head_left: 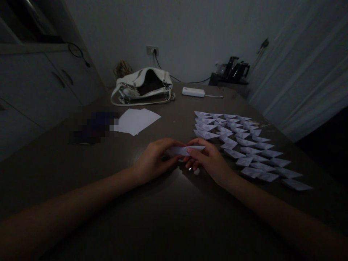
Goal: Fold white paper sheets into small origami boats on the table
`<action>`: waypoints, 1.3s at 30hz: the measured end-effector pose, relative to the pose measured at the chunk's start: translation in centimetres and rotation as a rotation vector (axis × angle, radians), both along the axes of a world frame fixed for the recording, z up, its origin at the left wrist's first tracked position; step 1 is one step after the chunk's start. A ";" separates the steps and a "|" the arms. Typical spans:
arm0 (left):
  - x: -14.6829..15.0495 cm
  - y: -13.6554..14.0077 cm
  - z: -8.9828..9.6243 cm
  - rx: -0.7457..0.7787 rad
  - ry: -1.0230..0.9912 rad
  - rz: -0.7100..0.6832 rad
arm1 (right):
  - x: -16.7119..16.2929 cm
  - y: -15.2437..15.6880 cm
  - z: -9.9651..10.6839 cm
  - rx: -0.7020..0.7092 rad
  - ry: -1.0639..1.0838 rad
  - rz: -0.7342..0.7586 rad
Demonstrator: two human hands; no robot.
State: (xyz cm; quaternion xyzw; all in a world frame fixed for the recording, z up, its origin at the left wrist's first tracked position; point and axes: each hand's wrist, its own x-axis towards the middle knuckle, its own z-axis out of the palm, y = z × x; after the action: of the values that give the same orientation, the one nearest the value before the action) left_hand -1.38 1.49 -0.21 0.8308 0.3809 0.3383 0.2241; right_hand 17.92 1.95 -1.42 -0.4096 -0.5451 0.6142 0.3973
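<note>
A white folded paper boat (pixel 178 150) is held between my two hands above the dark table. My left hand (pixel 156 157) grips its left end, thumb below and fingers along the top. On its right part, my right hand (pixel 210 157) pinches the paper, with the thumb in front and other fingers curled behind and beneath. To the right lie rows of several finished-looking paper boats (pixel 250 150), set close together. A small stack of white paper sheets (pixel 138 121) rests on the table beyond my left hand.
A white handbag (pixel 144 85) stands open at the back of the table (pixel 168 217). Right of it lies a white power bank (pixel 193 92) with a short cable. A blurred dark item (pixel 92 127) is at the left. Cabinets (pixel 32 79) flank the left side; a curtain (pixel 304 65) hangs right.
</note>
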 end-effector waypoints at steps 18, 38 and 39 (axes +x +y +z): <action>-0.2 0.0 -0.1 0.038 -0.013 -0.072 | -0.1 -0.3 -0.2 0.118 0.034 -0.004; -0.2 -0.1 0.0 0.021 -0.102 -0.080 | -0.1 0.0 -0.5 0.162 0.062 -0.060; -0.2 -0.1 0.0 0.004 -0.102 -0.070 | -0.1 0.1 -0.5 0.177 0.053 -0.053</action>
State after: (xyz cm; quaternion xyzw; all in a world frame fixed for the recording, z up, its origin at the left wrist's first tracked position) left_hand -1.59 1.35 -0.23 0.8258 0.3390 0.3729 0.2533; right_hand 17.79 2.00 -1.92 -0.3707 -0.5755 0.5634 0.4625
